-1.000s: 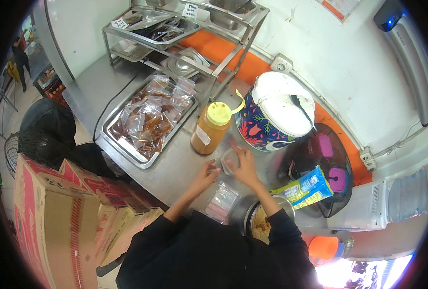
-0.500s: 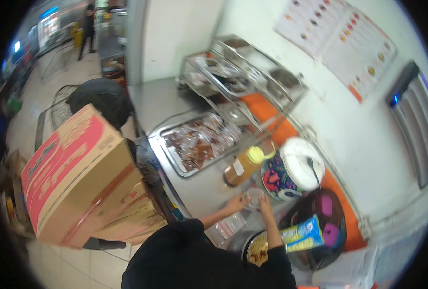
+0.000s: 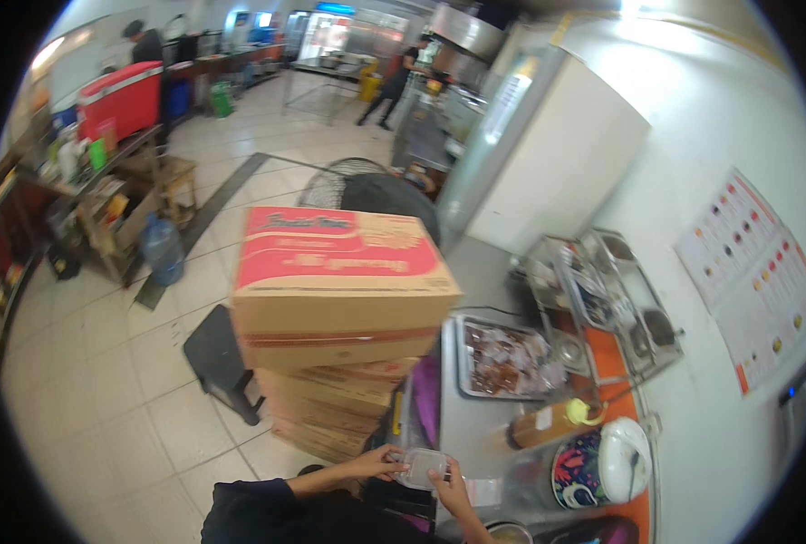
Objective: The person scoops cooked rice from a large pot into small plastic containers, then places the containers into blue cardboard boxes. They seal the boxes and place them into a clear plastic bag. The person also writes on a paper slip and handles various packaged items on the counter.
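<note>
Between both hands I hold a small clear plastic container (image 3: 420, 469) with rounded corners, just off the left edge of the steel counter (image 3: 489, 426). My left hand (image 3: 381, 463) closes on its left side. My right hand (image 3: 451, 484) grips its right side, thumb on top. A metal tray (image 3: 464, 358) of small bags with brown contents lies farther along the counter. Nearer stand a squeeze bottle (image 3: 539, 424) of brown liquid with a yellow top and a floral-patterned tub (image 3: 578, 469) with a white lid (image 3: 625, 461).
Stacked cardboard boxes (image 3: 344, 317) rise left of the counter, beside a dark stool (image 3: 222, 363). A steel rack (image 3: 593, 299) stands by the wall. Across the tiled floor are a water jug (image 3: 162, 249), a red cooler (image 3: 120, 102) and two other people (image 3: 394, 86) farther off.
My view has swung left and up, so the room shows more. Both hands, still on the container, have moved from over the counter to its left edge near the boxes.
</note>
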